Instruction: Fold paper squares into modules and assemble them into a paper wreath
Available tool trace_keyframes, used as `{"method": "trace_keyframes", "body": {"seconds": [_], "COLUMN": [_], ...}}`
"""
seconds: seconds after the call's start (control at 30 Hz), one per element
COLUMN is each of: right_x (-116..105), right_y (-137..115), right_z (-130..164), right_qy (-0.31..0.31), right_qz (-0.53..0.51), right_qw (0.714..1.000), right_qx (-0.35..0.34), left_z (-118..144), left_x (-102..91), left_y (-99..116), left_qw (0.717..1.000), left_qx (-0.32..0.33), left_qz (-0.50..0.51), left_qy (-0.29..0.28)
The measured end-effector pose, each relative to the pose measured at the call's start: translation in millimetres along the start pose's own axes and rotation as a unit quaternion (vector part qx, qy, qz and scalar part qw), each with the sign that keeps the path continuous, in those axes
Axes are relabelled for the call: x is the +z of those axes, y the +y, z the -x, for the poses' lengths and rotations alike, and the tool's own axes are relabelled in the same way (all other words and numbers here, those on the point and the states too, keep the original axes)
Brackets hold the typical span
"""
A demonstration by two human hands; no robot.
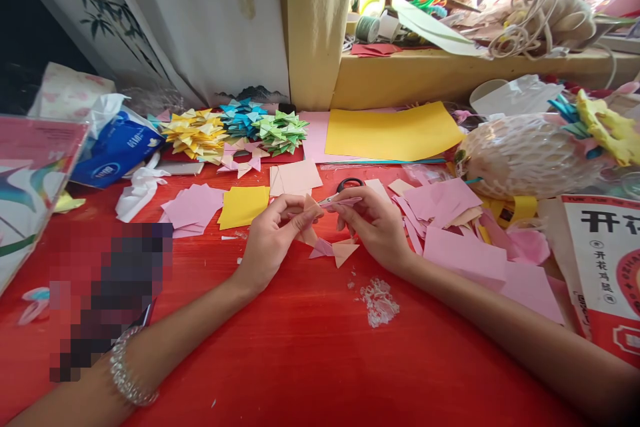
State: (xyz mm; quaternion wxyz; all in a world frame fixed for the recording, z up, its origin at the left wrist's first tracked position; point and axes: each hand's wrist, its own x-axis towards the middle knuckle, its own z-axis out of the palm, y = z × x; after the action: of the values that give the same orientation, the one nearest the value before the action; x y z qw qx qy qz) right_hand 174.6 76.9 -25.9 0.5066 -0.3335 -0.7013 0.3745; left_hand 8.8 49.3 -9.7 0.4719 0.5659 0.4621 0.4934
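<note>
My left hand (274, 235) pinches a peach folded paper piece (311, 205) between thumb and fingers. A pink folded paper strip (346, 203) is gripped in my right hand (377, 227), its tip close to the peach piece; whether they touch I cannot tell. Below hangs a joined chain of folded pieces, with a pink one (321, 249) and a peach one (345, 252) showing. Scissors with a black handle (350, 183) lie just behind my fingers, partly hidden. Further back are a pink and peach paper ring (243, 157) and piles of yellow (196, 136), blue (242, 117) and green (283, 132) folded paper rings.
On the red table (310, 360) lie square stacks of pink (194, 209), yellow (243, 207) and peach paper (297, 177). Loose pink sheets (465, 253) spread at right. Clear scraps (380, 303) sit near my right wrist. A blue tissue pack (120, 150) stands at left.
</note>
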Motion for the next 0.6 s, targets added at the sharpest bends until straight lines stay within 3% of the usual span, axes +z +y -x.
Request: {"method": "trace_keyframes", "body": {"seconds": [0.6], "right_x": [-0.9], "right_y": [1.3], "right_z": [1.8], "right_qy": [0.0], "right_qz": [0.045], "right_qw": [0.997], "right_qx": [-0.063], "left_z": [-0.7], "left_x": [-2.0], "left_y": [-3.8], "left_qw": [1.0], "left_qx": [0.003], "left_qz": [0.008], "left_qy": [-0.011]}}
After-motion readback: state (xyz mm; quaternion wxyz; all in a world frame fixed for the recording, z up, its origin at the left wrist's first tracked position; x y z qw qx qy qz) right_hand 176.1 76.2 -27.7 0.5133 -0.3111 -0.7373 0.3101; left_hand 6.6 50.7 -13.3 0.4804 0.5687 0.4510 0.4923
